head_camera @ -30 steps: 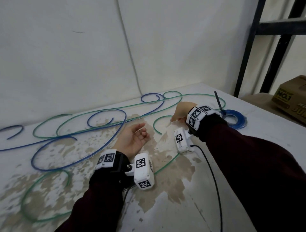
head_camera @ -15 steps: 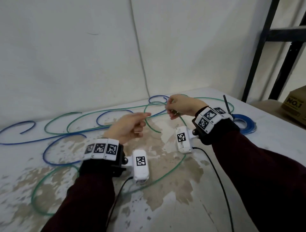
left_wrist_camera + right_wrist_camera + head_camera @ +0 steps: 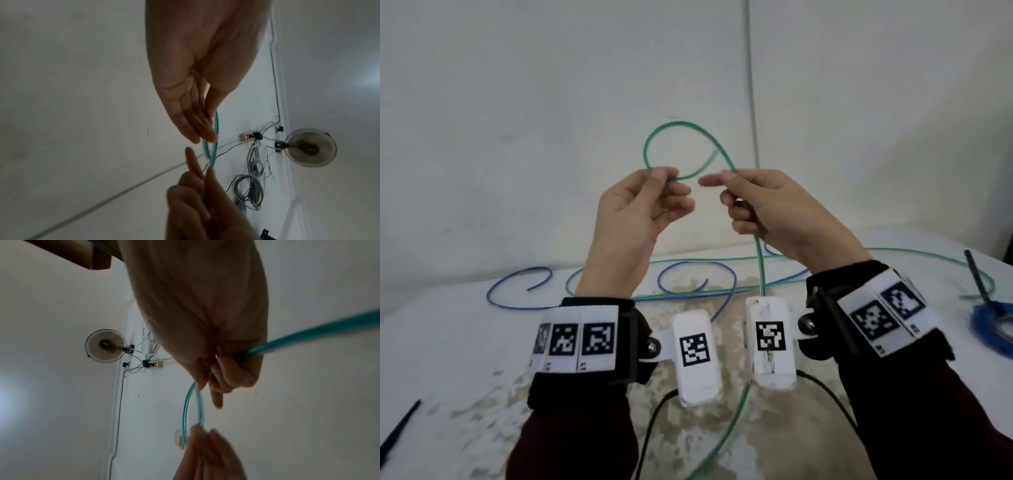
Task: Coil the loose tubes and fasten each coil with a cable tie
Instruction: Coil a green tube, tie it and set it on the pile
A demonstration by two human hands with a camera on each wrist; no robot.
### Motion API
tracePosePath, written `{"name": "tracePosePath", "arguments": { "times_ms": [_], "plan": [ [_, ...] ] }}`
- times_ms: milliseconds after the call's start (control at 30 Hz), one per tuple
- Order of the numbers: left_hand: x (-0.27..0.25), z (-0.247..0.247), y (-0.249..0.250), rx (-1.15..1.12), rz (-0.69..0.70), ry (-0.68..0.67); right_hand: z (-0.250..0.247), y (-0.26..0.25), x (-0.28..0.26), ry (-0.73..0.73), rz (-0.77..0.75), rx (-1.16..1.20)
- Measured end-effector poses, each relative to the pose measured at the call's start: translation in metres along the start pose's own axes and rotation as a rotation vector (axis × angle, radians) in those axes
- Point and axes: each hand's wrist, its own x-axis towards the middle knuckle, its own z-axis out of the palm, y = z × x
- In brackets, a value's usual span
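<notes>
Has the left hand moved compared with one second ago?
Yes. The left hand has risen off the table and now pinches the green tube in front of the wall.

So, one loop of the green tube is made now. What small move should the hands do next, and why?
Probably the right hand should bring its stretch of the green tube across to the left hand, which pinches the loop at its crossing, so a second turn lies on the first. Only one small loop is raised, and most of the tube lies loose on the table.
</notes>
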Motion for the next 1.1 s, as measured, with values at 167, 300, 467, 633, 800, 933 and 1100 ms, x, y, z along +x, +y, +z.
{"name": "tracePosePath", "arguments": {
  "times_ms": [167, 300, 467, 633, 800, 933, 1100],
  "plan": [
    [-0.006, 0.011, -0.008, 0.266, -0.119, -0.158, 0.002, -0.003, -0.001, 0.073, -0.03, 0.086],
    [-0.004, 0.015, -0.009, 0.23, -0.149, -0.162, 0.0, -0.004, -0.008, -0.136, 0.076, -0.117],
    [-0.006, 0.007, -0.012, 0.326, -0.101, -0.24, 0.004, -0.006, -0.013, -0.225, 0.183, -0.245],
    [-0.006, -0.001, -0.008, 0.391, -0.037, -0.26, -0.001, -0.007, -0.013, -0.162, 0.122, -0.231],
    [-0.005, 0.001, -0.01, 0.427, 0.029, -0.214, -0.004, -0.009, -0.014, -0.031, 0.02, -0.353],
    [-0.001, -0.006, -0.009, 0.348, 0.068, -0.111, -0.012, -0.01, -0.014, 0.064, -0.022, -0.36],
    [-0.001, -0.002, -0.008, 0.33, 0.139, -0.02, -0.004, -0.005, -0.015, -0.199, 0.137, -0.241]
  ]
}}
